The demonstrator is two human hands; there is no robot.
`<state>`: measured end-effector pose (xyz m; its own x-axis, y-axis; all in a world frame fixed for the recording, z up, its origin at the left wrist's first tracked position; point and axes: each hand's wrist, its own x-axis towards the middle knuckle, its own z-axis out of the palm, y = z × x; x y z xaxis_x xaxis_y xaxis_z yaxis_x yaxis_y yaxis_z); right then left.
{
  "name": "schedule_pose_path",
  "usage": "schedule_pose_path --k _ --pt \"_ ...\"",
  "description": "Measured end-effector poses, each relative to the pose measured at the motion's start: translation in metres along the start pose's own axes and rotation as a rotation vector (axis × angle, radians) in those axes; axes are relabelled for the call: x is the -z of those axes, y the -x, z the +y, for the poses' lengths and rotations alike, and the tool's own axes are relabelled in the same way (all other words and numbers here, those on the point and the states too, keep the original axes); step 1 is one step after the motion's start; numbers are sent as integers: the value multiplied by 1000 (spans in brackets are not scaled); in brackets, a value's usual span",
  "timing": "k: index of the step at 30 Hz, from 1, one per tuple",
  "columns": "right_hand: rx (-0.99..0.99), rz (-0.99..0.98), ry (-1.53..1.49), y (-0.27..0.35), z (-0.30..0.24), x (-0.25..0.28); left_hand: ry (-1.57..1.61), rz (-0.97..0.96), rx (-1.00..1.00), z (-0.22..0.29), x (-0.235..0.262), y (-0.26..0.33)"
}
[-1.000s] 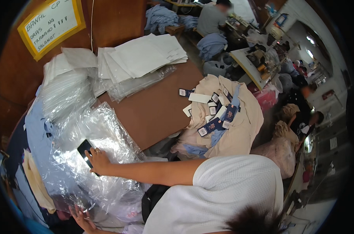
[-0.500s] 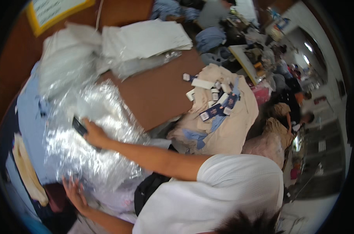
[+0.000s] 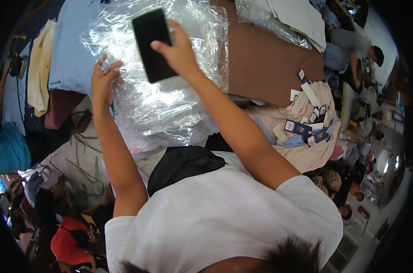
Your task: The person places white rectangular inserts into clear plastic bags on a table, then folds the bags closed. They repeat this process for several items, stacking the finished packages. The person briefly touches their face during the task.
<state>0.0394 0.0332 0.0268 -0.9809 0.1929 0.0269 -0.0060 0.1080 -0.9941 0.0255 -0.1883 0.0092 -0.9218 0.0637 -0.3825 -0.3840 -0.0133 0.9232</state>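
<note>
A black smartphone [image 3: 147, 34] is in my right hand [image 3: 182, 52], held by its right edge with the thumb over the dark screen. Below it spreads a pile of shiny clear plastic bags [image 3: 161, 109]. My left hand [image 3: 105, 84] rests at the left edge of that pile with its fingers apart, holding nothing. Whether its fingertips press on the plastic is hard to tell.
Blue folded fabric [image 3: 74, 50] and a cream cloth strip [image 3: 40, 68] lie at the left. Right of the bags is a brown board [image 3: 270, 63], with beige garments [image 3: 324, 141] and loose tags [image 3: 297, 127] beside it. White sheets [image 3: 302, 20] lie beyond. Other people work on both sides.
The view has swung round, so the bags now lie straight ahead. My right hand still holds the phone, now with its screen turned up. My left hand stays at the bags' left edge.
</note>
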Motion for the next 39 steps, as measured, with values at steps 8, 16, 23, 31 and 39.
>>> schedule_pose_path --k 8,16,23,31,39 --pt "280 -56 332 26 34 -22 -98 84 -93 -24 21 -12" --pt "419 112 954 140 -30 165 -789 471 -453 3 1 -4" --pt "243 812 974 218 -25 386 -795 409 -744 -1 -51 29" --pt "-19 1088 677 265 -11 597 -870 132 -820 -35 -188 122" --pt "97 992 313 294 25 736 -748 -286 -1005 -66 -426 228"
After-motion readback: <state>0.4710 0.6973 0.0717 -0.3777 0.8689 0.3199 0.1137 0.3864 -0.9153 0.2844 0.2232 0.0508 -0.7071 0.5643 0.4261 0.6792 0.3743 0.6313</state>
